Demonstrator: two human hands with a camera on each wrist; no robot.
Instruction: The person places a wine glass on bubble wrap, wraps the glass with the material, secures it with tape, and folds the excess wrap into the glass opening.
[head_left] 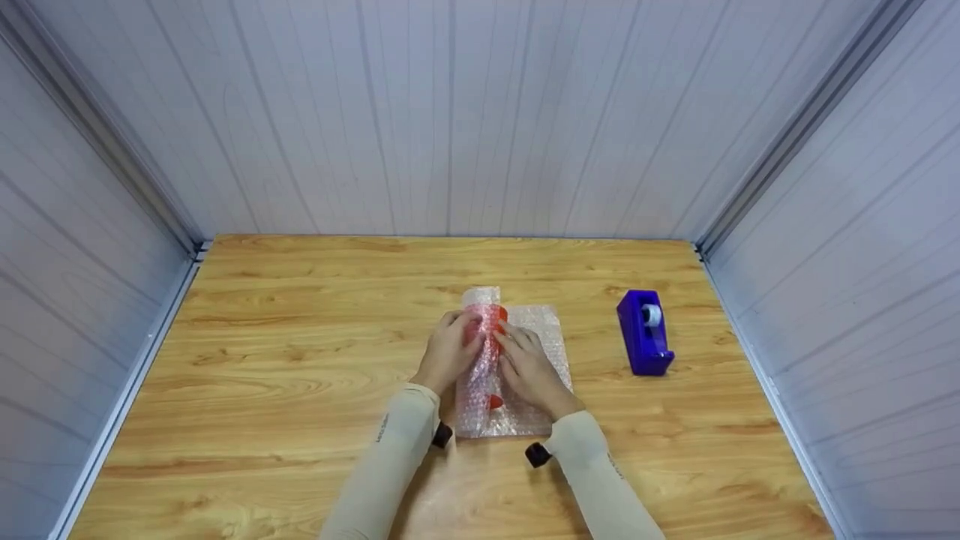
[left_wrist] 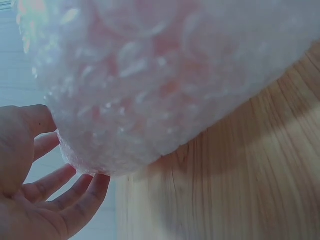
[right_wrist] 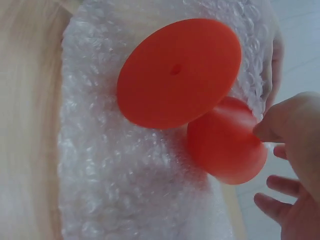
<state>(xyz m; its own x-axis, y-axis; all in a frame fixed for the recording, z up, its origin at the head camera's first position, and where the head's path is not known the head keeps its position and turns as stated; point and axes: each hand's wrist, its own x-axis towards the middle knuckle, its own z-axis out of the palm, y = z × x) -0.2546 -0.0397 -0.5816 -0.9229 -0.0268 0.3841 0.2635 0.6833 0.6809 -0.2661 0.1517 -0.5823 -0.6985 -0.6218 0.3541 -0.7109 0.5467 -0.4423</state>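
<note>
A red goblet (right_wrist: 227, 150) lies on its side on a sheet of bubble wrap (head_left: 549, 334). Its round foot (right_wrist: 175, 75) faces the right wrist camera, and the wrap's left part is folded up over the bowl. My left hand (head_left: 448, 351) holds this folded layer against the goblet, fingers curved at its far end. From the other side, my right hand (head_left: 531, 371) rests on the bare part of the bowl, its thumb touching the red surface and its other fingers spread. In the left wrist view only cloudy wrap (left_wrist: 150, 100) shows, tinted red from beneath.
Right of the wrap stands a blue tape dispenser (head_left: 643, 337) with a roll of clear tape (head_left: 652, 316). The wooden table (head_left: 285, 375) is bordered by pale panel walls (head_left: 450, 120) at the back and both sides.
</note>
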